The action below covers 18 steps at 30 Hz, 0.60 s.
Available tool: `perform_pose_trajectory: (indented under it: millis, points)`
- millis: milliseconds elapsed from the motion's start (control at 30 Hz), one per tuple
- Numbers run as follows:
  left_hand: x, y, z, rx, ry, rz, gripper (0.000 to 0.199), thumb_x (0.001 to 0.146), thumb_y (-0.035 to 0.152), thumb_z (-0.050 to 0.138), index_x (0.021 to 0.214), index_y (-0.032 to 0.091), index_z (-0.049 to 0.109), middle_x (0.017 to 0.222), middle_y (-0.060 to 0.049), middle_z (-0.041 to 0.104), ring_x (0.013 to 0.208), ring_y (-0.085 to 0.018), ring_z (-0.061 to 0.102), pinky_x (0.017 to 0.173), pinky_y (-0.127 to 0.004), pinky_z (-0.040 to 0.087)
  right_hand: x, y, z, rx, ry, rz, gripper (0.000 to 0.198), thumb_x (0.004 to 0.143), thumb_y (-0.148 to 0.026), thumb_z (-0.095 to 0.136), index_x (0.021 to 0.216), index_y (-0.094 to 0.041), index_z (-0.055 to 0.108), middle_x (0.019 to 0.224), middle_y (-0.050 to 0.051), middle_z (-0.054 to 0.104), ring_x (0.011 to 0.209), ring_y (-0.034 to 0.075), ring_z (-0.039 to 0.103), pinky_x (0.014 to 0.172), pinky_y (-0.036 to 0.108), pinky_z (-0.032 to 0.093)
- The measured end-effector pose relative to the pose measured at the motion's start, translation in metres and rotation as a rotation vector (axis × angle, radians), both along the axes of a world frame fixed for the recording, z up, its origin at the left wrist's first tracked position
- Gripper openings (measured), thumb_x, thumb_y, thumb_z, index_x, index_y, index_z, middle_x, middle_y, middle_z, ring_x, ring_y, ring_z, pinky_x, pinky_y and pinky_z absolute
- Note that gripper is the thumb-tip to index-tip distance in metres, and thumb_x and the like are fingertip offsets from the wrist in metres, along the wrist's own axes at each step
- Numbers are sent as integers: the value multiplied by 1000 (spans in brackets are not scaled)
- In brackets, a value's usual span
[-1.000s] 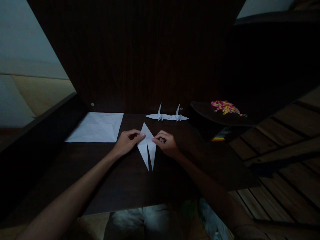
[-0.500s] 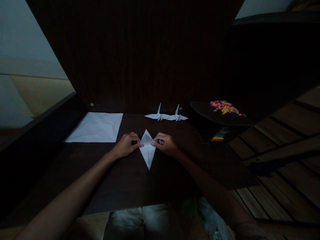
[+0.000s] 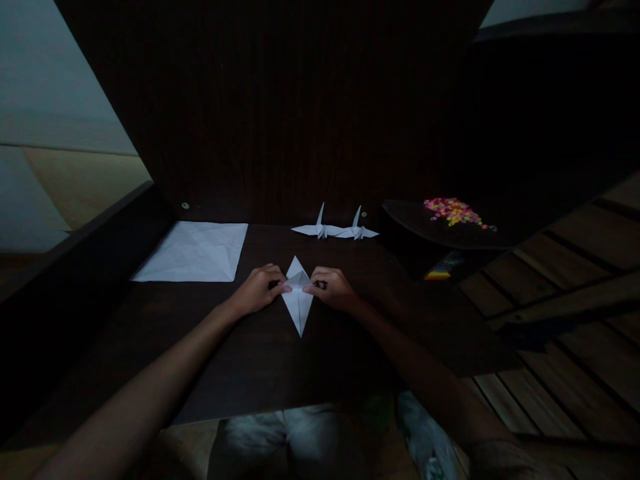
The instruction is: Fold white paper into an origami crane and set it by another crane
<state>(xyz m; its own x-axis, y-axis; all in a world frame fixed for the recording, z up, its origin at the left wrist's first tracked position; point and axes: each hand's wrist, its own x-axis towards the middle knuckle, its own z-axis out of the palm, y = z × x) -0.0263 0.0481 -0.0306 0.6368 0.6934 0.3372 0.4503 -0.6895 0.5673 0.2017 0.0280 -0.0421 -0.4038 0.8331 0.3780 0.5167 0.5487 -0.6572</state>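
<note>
A diamond-shaped piece of folded white origami paper (image 3: 299,310) lies on the dark table between my hands, one point facing me. My left hand (image 3: 264,287) grips its left corner, thumb on top. On the opposite corner, my right hand (image 3: 333,288) pinches the paper the same way. A small flap in the upper half stands partly raised, with a crease running down the middle below it. Beyond my hands, two finished white paper cranes (image 3: 320,231) sit side by side, wings touching or overlapping.
At the back left lies a creased white paper sheet (image 3: 197,253). Small colourful pieces (image 3: 454,212) are heaped on a dark rounded shelf (image 3: 410,217) to the right. A raised side board (image 3: 75,257) borders the table on the left; wooden slats (image 3: 555,263) lie to the right.
The paper's upper flap has shifted and its top edge now forms a peak below the far point. Both hands keep their grip. The whole view has moved slightly.
</note>
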Motion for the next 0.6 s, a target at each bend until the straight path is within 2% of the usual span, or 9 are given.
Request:
perform_pose_trajectory:
  millis: [600]
  points:
    - [7, -3, 4, -3, 12, 28, 23, 82, 28, 59, 64, 18, 51, 68, -2, 55, 66, -16, 52, 63, -27, 37, -1, 6, 3, -32, -11, 29, 23, 74, -27, 69, 57, -15, 58, 61, -2, 51, 53, 9, 45, 51, 22, 34]
